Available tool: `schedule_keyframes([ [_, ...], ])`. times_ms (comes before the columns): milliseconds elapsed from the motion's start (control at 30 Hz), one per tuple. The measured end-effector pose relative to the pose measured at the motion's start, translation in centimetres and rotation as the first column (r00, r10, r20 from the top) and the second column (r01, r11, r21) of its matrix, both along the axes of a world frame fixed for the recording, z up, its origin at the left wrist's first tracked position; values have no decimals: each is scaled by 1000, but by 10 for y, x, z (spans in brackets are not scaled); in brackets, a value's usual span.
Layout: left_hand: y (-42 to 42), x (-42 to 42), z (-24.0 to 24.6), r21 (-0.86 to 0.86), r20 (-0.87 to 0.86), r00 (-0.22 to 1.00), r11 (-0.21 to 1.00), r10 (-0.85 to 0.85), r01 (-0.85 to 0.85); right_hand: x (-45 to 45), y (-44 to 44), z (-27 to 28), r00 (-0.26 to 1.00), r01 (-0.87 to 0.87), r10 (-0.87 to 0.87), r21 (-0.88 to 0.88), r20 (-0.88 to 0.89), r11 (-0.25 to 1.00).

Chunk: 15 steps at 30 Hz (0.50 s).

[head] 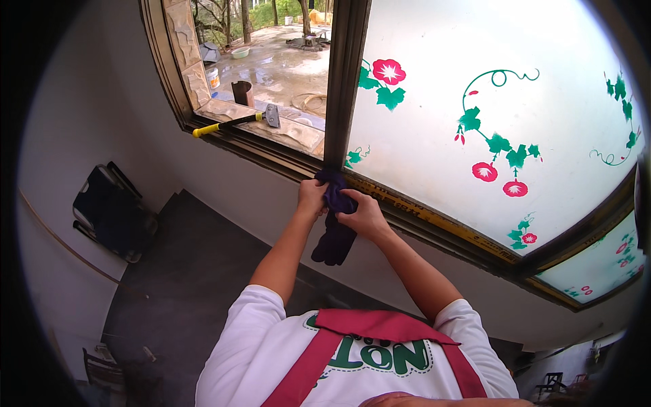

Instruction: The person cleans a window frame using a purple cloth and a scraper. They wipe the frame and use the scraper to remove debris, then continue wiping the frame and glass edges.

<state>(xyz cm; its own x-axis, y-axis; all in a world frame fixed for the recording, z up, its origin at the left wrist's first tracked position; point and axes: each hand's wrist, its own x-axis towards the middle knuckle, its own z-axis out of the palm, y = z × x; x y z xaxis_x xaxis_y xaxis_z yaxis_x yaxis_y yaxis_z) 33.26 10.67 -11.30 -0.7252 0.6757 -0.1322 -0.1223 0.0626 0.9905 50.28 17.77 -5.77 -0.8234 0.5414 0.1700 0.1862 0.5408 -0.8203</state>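
Observation:
A dark purple cloth is bunched up against the lower window frame, its loose end hanging down in front of the wall. My left hand grips its left side. On the other side, the thumb and fingers of my right hand pinch the bunched top part. Both hands are at the foot of the upright sash bar. Farther left, a scraper with a yellow and black handle and a grey head lies across the sill of the open part of the window.
Right of the bar is a frosted pane with painted red flowers and green vines. A folded chair leans at the left wall above the dark floor. Outside lie a wet yard, a bucket and a basin.

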Motion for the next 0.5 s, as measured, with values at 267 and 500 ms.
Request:
schedule_keyframes([
  [267, -12, 18, -27, 265, -17, 970, 937, 242, -229, 4, -7, -14, 988, -142, 51, -707, -148, 693],
  [500, 12, -11, 5, 362, -221, 960, 929, 172, -83, -10, -10, 11, 937, -228, -83, -773, -340, 591],
])
